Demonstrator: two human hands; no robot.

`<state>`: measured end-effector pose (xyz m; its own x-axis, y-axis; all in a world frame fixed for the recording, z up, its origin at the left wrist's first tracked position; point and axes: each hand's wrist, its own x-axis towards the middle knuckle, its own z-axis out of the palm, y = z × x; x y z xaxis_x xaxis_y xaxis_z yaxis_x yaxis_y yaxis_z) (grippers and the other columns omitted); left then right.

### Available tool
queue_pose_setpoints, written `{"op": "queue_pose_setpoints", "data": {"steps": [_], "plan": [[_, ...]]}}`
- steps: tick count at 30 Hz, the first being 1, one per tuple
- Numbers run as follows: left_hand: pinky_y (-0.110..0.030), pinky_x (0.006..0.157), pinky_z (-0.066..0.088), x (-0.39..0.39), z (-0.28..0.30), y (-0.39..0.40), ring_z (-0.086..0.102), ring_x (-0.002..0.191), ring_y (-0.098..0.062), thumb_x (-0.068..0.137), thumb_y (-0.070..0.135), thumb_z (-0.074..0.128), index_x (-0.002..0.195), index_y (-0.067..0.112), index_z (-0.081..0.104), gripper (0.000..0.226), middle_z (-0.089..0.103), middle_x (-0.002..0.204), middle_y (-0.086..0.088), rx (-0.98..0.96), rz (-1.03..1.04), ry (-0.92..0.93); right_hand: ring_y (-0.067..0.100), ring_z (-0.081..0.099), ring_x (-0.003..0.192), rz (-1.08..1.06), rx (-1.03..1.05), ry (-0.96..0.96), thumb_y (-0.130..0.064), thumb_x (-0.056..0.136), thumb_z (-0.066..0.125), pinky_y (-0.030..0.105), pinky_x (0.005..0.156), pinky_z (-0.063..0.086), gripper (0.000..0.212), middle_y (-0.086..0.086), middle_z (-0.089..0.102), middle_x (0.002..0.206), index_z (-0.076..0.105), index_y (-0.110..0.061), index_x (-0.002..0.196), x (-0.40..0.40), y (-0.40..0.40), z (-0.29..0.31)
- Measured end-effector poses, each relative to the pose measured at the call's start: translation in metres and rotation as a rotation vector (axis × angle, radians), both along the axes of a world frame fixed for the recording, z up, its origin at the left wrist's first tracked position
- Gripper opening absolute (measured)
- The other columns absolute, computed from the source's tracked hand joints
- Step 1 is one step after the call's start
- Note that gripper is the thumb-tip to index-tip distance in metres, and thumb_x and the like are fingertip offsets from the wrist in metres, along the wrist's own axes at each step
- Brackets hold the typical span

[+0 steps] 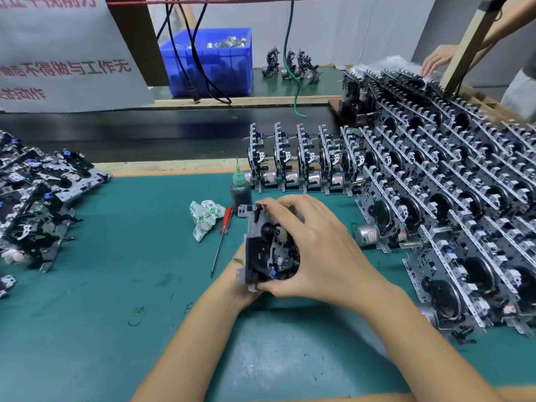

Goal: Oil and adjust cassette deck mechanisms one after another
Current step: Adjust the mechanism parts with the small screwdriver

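Head view: a teal-green mat covers the tabletop point(116, 285), with a strip of pale wood along its far edge and a dark conveyor belt point(174, 132) beyond it. Behind the belt a blue plastic bin of shiny metal parts point(208, 62) sits on a second green surface, black cables hang in front of it, and a white sign with red characters point(63, 53) leans at the left. Dense upright rows of grey metal cassette mechanisms point(435, 198) fill the right side; a loose heap of similar mechanisms point(34, 204) lies at the left. Another person's hand point(438, 60) rests on the stack at the far right.

Near the middle stand a dark oil bottle with a green needle cap point(240, 190), a crumpled white-and-green rag point(204, 219) and a red-handled screwdriver point(222, 236) lying on the mat.

The black-and-grey cassette deck mechanism point(269, 250) is held upright just above the mat, in front of the bottle. The right hand point(319, 250) wraps over it from the right, fingers point(278, 203) curled round its top edge and thumb at its bottom. The left hand point(240, 285) grips its lower left corner from underneath, mostly hidden.
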<state>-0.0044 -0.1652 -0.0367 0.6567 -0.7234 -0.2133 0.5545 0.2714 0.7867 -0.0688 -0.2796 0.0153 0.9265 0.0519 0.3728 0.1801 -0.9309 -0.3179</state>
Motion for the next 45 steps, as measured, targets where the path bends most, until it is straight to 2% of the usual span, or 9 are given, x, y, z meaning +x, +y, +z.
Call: {"op": "queue_pose_setpoints", "data": {"steps": [2, 8, 13, 19, 23, 27, 30, 35, 45], "plan": [[-0.019, 0.065, 0.054, 0.006, 0.003, -0.003, 0.07, 0.077, -0.006, 0.079, 0.01, 0.059, 0.095, 0.011, 0.063, 0.016, 0.075, 0.082, 0.005, 0.03, -0.152, -0.065, 0.022, 0.048, 0.113, 0.04, -0.041, -0.002, -0.052, 0.057, 0.076, 0.041, 0.107, 0.035, 0.096, 0.006, 0.05, 0.122, 0.044, -0.014, 0.139, -0.005, -0.006, 0.004], [-0.037, 0.091, 0.049, 0.022, 0.009, 0.006, 0.063, 0.107, -0.017, 0.089, 0.067, 0.031, 0.108, 0.032, 0.071, 0.056, 0.069, 0.114, -0.001, 0.079, -0.355, 0.012, 0.024, 0.041, 0.125, 0.163, -0.15, 0.041, -0.045, 0.059, 0.075, 0.047, 0.113, 0.027, 0.093, 0.009, 0.046, 0.131, 0.04, -0.021, 0.141, -0.022, -0.015, 0.013], [-0.038, 0.103, 0.041, 0.02, 0.013, 0.017, 0.06, 0.113, -0.02, 0.068, 0.068, 0.069, 0.118, 0.025, 0.068, 0.066, 0.066, 0.119, -0.007, -0.049, -0.409, 0.156, 0.029, 0.022, 0.142, 0.191, -0.477, 0.095, -0.022, 0.06, 0.073, 0.059, 0.113, 0.015, 0.094, 0.009, 0.025, 0.155, 0.033, -0.04, 0.143, -0.035, -0.003, 0.009], [-0.053, 0.102, 0.042, 0.02, 0.006, 0.032, 0.05, 0.123, -0.041, 0.076, 0.045, 0.072, 0.128, 0.002, 0.058, 0.069, 0.05, 0.135, -0.025, -0.183, -0.221, 0.226, 0.018, 0.048, 0.11, -0.207, 0.176, -0.067, -0.002, 0.078, 0.061, 0.031, 0.093, 0.039, 0.054, -0.003, 0.049, 0.117, 0.049, -0.025, 0.125, -0.031, -0.018, -0.002], [-0.063, 0.104, 0.031, 0.016, -0.002, 0.031, 0.045, 0.125, -0.049, 0.072, 0.042, 0.077, 0.127, -0.003, 0.056, 0.074, 0.046, 0.136, -0.03, -0.243, -0.18, 0.254, 0.018, 0.043, 0.111, -0.465, 0.025, 0.255, -0.038, 0.094, 0.049, 0.028, 0.083, 0.032, 0.036, -0.001, 0.046, 0.117, 0.043, -0.022, 0.126, -0.012, -0.019, -0.027], [-0.061, 0.106, 0.032, 0.016, -0.009, 0.031, 0.042, 0.127, -0.049, 0.078, 0.06, 0.062, 0.131, -0.004, 0.051, 0.083, 0.041, 0.138, -0.034, -0.266, -0.224, 0.342, 0.022, 0.044, 0.108, -0.517, -0.093, 0.406, -0.033, 0.098, 0.043, 0.03, 0.078, 0.037, 0.025, 0.004, 0.049, 0.116, 0.045, -0.015, 0.116, 0.009, -0.021, -0.041], [-0.06, 0.107, 0.031, 0.018, -0.014, 0.03, 0.041, 0.127, -0.05, 0.079, 0.068, 0.055, 0.129, -0.003, 0.053, 0.087, 0.042, 0.137, -0.034, -0.24, -0.216, 0.397, 0.021, 0.048, 0.084, -0.466, 0.065, 0.354, -0.022, 0.101, 0.034, 0.031, 0.066, 0.031, 0.012, 0.002, 0.058, 0.095, 0.044, -0.016, 0.1, 0.012, -0.025, -0.046], [-0.054, 0.103, 0.04, 0.02, -0.017, 0.028, 0.056, 0.118, -0.036, 0.084, 0.067, 0.047, 0.116, 0.003, 0.067, 0.075, 0.056, 0.131, -0.021, -0.168, -0.11, 0.404, 0.006, 0.024, 0.04, 0.005, 1.048, 0.608, -0.027, 0.101, 0.039, 0.016, 0.038, 0.024, 0.025, -0.011, 0.035, 0.045, 0.05, -0.019, 0.081, -0.007, -0.029, -0.039], [-0.049, 0.102, 0.041, 0.02, -0.016, 0.027, 0.055, 0.12, -0.037, 0.088, 0.062, 0.04, 0.121, 0.001, 0.063, 0.073, 0.052, 0.132, -0.027, -0.066, -0.132, 0.348, 0.006, 0.046, 0.036, 0.119, 1.058, 0.884, -0.022, 0.1, 0.042, 0.016, 0.039, 0.042, 0.037, 0.001, 0.059, 0.05, 0.056, -0.011, 0.068, -0.011, -0.026, -0.033]]}}
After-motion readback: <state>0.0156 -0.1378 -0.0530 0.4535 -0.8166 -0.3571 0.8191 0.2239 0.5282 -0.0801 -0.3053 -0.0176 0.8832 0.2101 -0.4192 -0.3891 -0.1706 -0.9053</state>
